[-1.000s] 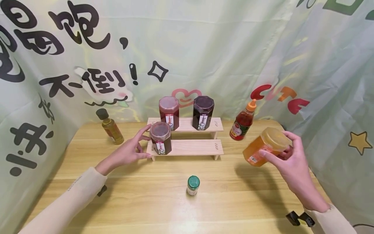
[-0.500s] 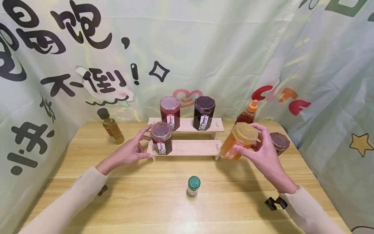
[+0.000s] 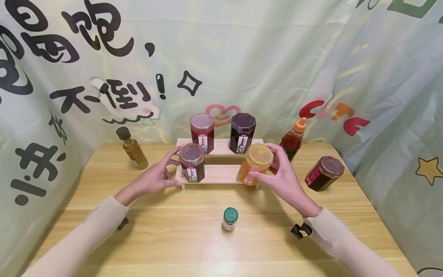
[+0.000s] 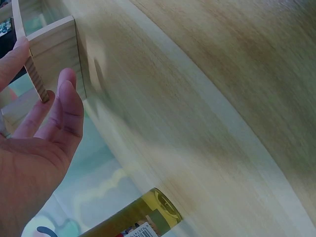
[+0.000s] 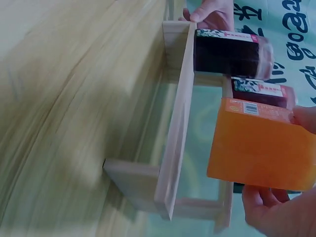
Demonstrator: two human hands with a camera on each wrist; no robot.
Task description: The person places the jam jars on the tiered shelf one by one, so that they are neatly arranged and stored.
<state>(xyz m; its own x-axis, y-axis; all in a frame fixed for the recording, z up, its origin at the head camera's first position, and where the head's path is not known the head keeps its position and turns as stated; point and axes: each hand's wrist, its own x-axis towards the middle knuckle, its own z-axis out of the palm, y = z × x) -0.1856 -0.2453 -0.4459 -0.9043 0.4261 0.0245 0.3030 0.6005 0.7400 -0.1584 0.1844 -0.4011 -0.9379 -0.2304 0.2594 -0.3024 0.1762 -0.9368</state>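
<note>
My right hand (image 3: 282, 177) grips an octagonal jar with amber contents (image 3: 257, 163), thumb in front and fingers behind. In the right wrist view a gap shows between the jar's (image 5: 261, 148) base and the lower step of the two-tier wooden rack (image 3: 221, 173). My left hand (image 3: 155, 177) holds the rack's left end, thumb at the lower step's front edge and a fingertip at its end grain (image 4: 37, 76). Beside its extended index finger, a dark jar (image 3: 192, 163) stands on the left of the lower step. A red jar (image 3: 202, 132) and a dark purple jar (image 3: 243, 132) stand on the upper step.
A slim oil bottle (image 3: 133, 150) stands left of the rack. Right of it are a red sauce bottle (image 3: 292, 140) with an orange nozzle and another dark jar (image 3: 323, 175). A small green-capped shaker (image 3: 229, 219) stands in front. Printed cloth (image 3: 270, 69) encloses the table.
My right hand has carried the amber jar leftward from the right side to over the right part of the lower step, uncovering the dark jar at far right. The left hand stays put.
</note>
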